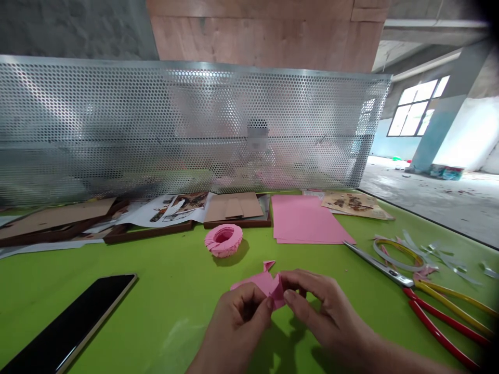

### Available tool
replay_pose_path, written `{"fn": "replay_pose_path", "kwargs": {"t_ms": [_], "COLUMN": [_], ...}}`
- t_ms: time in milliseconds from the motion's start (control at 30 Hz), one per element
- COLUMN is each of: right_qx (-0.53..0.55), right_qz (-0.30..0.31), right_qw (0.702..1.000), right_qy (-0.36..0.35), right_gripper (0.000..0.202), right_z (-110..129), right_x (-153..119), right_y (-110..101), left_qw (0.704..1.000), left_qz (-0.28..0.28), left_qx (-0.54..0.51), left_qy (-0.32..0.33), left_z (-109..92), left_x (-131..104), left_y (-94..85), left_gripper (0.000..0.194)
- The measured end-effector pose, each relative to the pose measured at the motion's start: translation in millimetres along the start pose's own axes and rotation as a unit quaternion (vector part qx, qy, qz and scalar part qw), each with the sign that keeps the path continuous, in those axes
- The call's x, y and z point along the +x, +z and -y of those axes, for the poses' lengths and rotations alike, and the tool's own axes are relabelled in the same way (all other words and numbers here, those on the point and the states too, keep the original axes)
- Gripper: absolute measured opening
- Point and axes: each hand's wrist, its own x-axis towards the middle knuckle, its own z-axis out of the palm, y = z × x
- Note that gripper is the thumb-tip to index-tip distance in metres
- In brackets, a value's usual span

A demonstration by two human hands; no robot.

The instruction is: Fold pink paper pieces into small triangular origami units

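Observation:
Low over the green table, a small folded piece of pink paper [262, 281] is pinched between both hands. My left hand [242, 317] grips its near edge with thumb and index finger. From the right, my right hand [317, 304] closes thumb and fingertips on a raised, bent flap of it. A small pink pointed scrap [268, 265] shows just behind the paper; whether it is joined to it I cannot tell. Farther back sits a pink paper ring [223, 240] with a pleated surface. A stack of pink paper sheets [307, 221] lies behind the right hand.
Scissors [393, 275] with red and yellow handles lie at right beside a tape roll [398, 253] and curled clear strips [448, 257]. A phone [78, 322] rests at left. Frames and pictures [234, 206] line the back, before a perforated metal panel [187, 124].

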Motion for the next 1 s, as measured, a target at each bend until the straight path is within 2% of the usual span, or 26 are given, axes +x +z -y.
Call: {"fn": "replay_pose_path", "kwargs": {"t_ms": [233, 533, 633, 767, 900, 1000], "right_qx": [-0.002, -0.029, -0.068, -0.119, -0.154, -0.19], "right_qz": [-0.007, -0.02, -0.027, -0.03, -0.041, -0.028], "right_qw": [0.998, 0.999, 0.997, 0.989, 0.969, 0.955], "right_qy": [0.054, 0.034, -0.001, -0.085, -0.187, -0.225], "right_gripper": [0.014, 0.012, 0.011, 0.008, 0.015, 0.024], "right_z": [-6, -9, -9, -11, -11, -10], "right_x": [1, 0, -1, -2, -3, -4], "right_y": [8, 9, 9, 6, 1, -1], "left_qw": [0.999, 0.999, 1.0, 0.999, 0.998, 0.998], "left_qz": [0.003, 0.007, 0.01, 0.031, 0.052, 0.056], "left_qx": [0.034, 0.028, 0.012, -0.004, -0.017, -0.037], "left_qy": [0.041, 0.036, 0.026, 0.019, 0.01, 0.006], "left_z": [0, 2, 5, 8, 7, 6], "left_x": [-3, 1, 2, 3, 3, 4], "left_y": [5.7, 3.5, 3.6, 2.1, -0.7, -3.3], "left_gripper": [0.027, 0.027, 0.028, 0.028, 0.03, 0.028]}}
